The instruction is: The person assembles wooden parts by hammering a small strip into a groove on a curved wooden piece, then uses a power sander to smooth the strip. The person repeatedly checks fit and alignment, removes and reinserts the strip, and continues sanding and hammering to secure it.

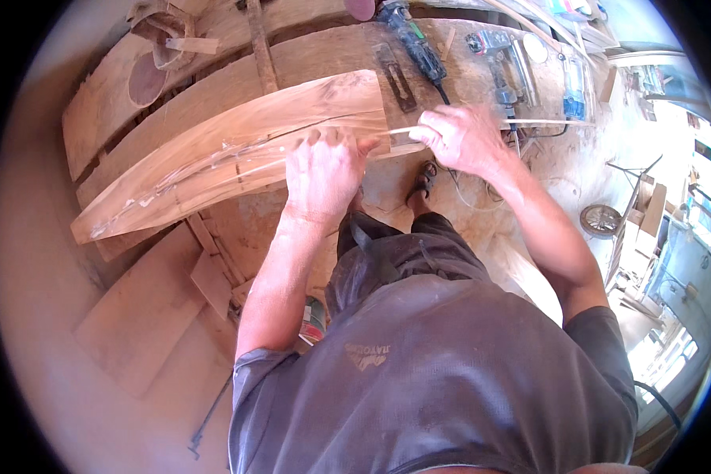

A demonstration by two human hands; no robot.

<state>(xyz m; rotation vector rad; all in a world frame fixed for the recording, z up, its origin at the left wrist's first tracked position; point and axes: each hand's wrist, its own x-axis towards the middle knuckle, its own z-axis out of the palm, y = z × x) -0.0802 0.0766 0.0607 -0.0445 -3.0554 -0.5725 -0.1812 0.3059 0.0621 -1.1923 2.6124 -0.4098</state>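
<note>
A long, curved wooden board (292, 118) with dark cracks and whitish smears along its grain lies across the bench. Over its near edge, close to the square right end, my left hand (321, 170) is closed, fingers curled and thumb pointing right. What lies under those fingers is hidden. Just beyond the board's end, my right hand (460, 141) is closed around a thin, pale wooden strip (541, 122). The strip sticks out on both sides of this hand; its left part reaches toward the board and my left thumb.
On the wooden bench (324, 51) lie a corded power tool (415, 47), a slotted wooden block (395, 77), another power tool (488, 41) and a clear-and-blue bottle (574, 91). Wooden panels (150, 304) lean at lower left. A spoked wheel (600, 220) stands at right.
</note>
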